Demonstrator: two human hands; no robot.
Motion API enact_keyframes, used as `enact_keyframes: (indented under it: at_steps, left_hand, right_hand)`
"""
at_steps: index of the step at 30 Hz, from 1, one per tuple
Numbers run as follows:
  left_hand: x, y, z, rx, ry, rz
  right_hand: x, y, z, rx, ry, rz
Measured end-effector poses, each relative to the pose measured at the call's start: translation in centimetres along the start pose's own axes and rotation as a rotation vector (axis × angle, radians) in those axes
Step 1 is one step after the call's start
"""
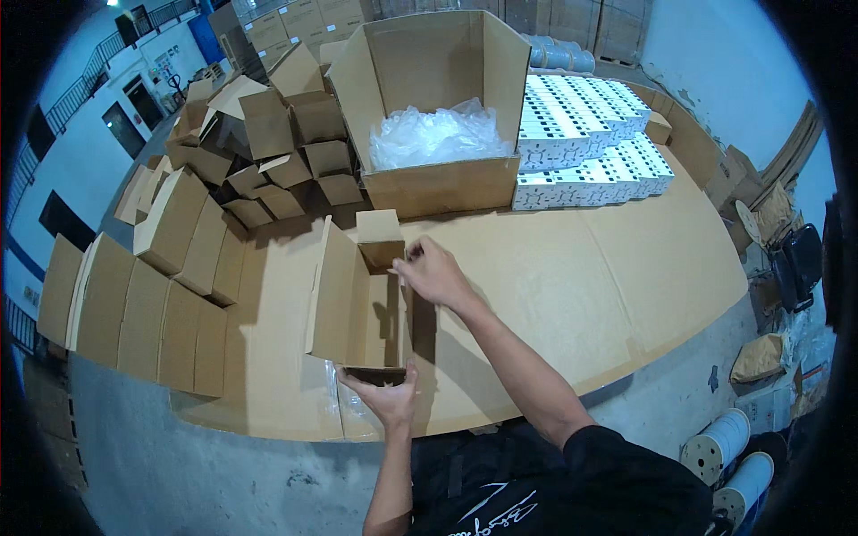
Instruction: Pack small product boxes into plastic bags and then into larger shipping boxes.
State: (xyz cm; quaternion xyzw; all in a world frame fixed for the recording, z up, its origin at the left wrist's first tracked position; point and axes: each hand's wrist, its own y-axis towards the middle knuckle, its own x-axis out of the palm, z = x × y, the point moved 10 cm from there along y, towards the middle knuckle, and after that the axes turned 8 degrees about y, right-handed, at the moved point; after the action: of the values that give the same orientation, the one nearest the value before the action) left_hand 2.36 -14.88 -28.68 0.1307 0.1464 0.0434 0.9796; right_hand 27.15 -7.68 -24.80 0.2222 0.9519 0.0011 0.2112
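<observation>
An open brown cardboard box (335, 295) stands on the cardboard-covered table (536, 295) in front of me. Its long left flap and its far end flap are raised, and the inside looks bare apart from a shadow. My left hand (389, 397) grips the box's near end, thumb up along the near right corner and fingers at the lower edge. At the far right corner, my right hand (433, 272) has its fingers bent in a pinch on the upper edge of the right wall. The fingertips are partly hidden there.
Behind stands a large open carton (438, 188) with clear plastic bags (438, 136) in it. Stacks of white patterned boxes (581, 165) sit right of it. Open small cartons (268, 125) pile up at far left, closed ones (147, 308) at left. Cable spools (719, 442) lie on the floor.
</observation>
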Motion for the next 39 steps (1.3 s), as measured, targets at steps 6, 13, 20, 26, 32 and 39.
enact_keyframes:
  at_steps: [6, 13, 20, 26, 32, 39]
  left_hand:
    - [0.9, 0.9, 0.4, 0.052, 0.141, -0.004]
    - [4.1, 4.9, 0.3, 0.040, 0.115, 0.008]
    - [4.8, 7.6, -0.1, 0.068, 0.199, 0.081]
    - [5.8, 9.0, -0.4, 0.084, 0.139, 0.056]
    - [5.7, 9.6, -0.8, 0.043, 0.191, 0.044]
    - [6.1, 8.9, -0.2, 0.155, 0.223, 0.019]
  right_hand:
    - [-0.4, 6.4, -1.0, -0.300, 0.043, 0.226]
    - [-0.4, 10.8, 0.3, -0.140, 0.171, 0.266]
    - [0.3, 10.1, -0.6, -0.191, 0.183, 0.277]
    - [-0.3, 10.1, 1.2, -0.085, 0.239, 0.294]
    - [0.2, 10.7, 1.6, -0.021, 0.253, 0.253]
    - [-0.9, 10.4, 2.2, -0.066, 0.311, 0.328]
